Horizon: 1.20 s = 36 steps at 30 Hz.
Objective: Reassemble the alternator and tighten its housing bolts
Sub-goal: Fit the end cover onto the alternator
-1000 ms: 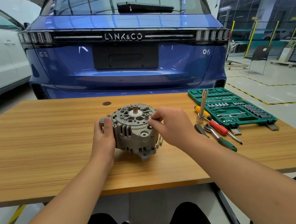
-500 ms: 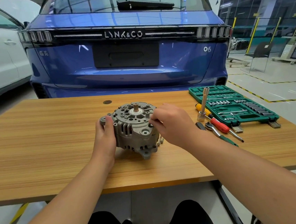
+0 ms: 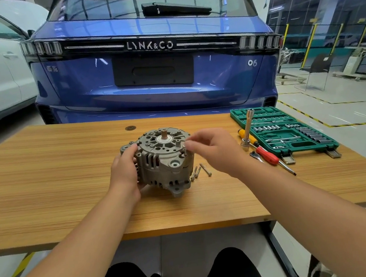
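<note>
Right, table (image 3: pixel 49 196) first: alternator (image 3: pixel 164 162) sits mid-table, shaft end up, blue car (image 3: pixel 153 74) parked just beyond the far edge. Green socket case (image 3: pixel 288 132) lies open far right, with a ratchet and extension (image 3: pixel 246 132) and a red screwdriver (image 3: pixel 267 156) just left of it. Left hand (image 3: pixel 125 173) grips the housing's left side, fingers curled round it. Right hand (image 3: pixel 214 148) hovers at the right rim, fingertips pinched together just above one housing bolt (image 3: pixel 184 150) standing proud in its hole; whether they touch it I cannot tell. Three loose bolts (image 3: pixel 199 171) lie just right of the base. Risk, I'd say: the bolt going in tilted cross-threads, or the housing halves shift if the left grip slackens.
</note>
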### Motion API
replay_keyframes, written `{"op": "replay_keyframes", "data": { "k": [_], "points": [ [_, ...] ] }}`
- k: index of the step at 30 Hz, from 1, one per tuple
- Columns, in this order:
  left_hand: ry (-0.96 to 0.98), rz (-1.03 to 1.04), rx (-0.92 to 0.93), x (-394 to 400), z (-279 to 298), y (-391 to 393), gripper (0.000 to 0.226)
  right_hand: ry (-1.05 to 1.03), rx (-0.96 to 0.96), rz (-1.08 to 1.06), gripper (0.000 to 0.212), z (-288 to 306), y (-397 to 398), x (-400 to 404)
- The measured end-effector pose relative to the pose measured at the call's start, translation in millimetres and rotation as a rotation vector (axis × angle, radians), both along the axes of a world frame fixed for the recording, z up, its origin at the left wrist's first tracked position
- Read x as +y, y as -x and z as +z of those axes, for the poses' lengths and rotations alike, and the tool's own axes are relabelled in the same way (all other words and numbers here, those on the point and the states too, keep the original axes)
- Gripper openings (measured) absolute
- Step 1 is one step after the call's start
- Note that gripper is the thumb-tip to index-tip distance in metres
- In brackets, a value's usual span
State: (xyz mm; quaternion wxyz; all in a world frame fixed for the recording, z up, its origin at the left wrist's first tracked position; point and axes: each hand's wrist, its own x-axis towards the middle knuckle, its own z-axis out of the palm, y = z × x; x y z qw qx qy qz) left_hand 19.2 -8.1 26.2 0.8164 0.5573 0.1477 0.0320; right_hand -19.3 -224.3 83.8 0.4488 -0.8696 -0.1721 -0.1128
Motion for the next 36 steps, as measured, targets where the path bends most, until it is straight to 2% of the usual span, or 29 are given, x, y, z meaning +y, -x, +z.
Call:
{"op": "replay_keyframes", "data": {
  "k": [2, 3, 4, 6, 9, 13, 17, 19, 21, 23, 25, 27, 32, 34, 36],
  "points": [
    [0.037, 0.016, 0.019, 0.6, 1.8, -0.9, 0.045, -0.226, 0.065, -0.087, 0.011, -8.6, -5.7, -9.8],
    [0.050, 0.028, 0.025, 0.9, 2.6, -1.4, 0.046, -0.247, 0.085, -0.171, 0.012, -13.5, -10.3, -14.8],
    [0.052, 0.041, 0.033, 1.6, 3.0, -2.1, 0.047, -0.183, 0.111, -0.250, 0.012, -19.8, -15.7, -19.3],
    [0.050, 0.063, 0.048, 4.6, 3.2, -4.7, 0.049, 0.106, 0.196, -0.301, 0.018, -36.0, -26.5, -24.4],
    [0.057, 0.079, 0.062, 13.8, 3.2, -9.5, 0.054, 0.532, 0.223, -0.207, 0.036, -58.9, -36.5, -19.1],
    [0.031, 0.097, 0.067, 31.5, 3.8, -15.2, 0.063, 1.035, -0.007, 0.008, 0.047, -77.2, -43.8, -4.3],
    [-0.010, 0.057, 0.071, 50.6, 6.3, -19.3, 0.060, 1.346, -0.218, 0.140, 0.036, -82.9, -46.3, 3.2],
    [-0.050, 0.001, 0.076, 57.2, 10.1, -21.8, 0.039, 1.396, -0.250, 0.162, 0.031, -83.9, -46.3, 4.9],
    [-0.108, -0.066, 0.103, 62.9, 16.7, -24.0, 0.031, 1.390, -0.245, 0.174, 0.030, -84.4, -45.3, 4.6],
    [-0.180, -0.089, 0.134, 69.0, 24.1, -23.6, 0.041, 1.334, -0.199, 0.172, 0.032, -83.1, -44.4, 2.2],
    [-0.282, -0.036, 0.157, 75.1, 30.1, -18.4, 0.060, 1.299, -0.156, 0.172, 0.034, -82.1, -43.4, 0.8],
    [-0.353, 0.025, 0.131, 75.6, 34.8, -8.5, 0.069, 1.311, -0.144, 0.173, 0.033, -81.4, -42.8, 2.6],
    [-0.360, -0.144, 0.034, 47.5, 47.6, 20.9, 0.046, 1.345, -0.167, 0.168, 0.029, -78.3, -39.7, 10.9],
    [-0.367, -0.178, 0.017, 33.6, 52.9, 28.0, 0.048, 1.356, -0.212, 0.164, 0.029, -77.9, -38.3, 11.0],
    [-0.393, -0.175, 0.010, 23.8, 53.7, 28.4, 0.061, 1.286, -0.226, 0.099, 0.031, -75.1, -37.6, 10.0]
  ]
}}
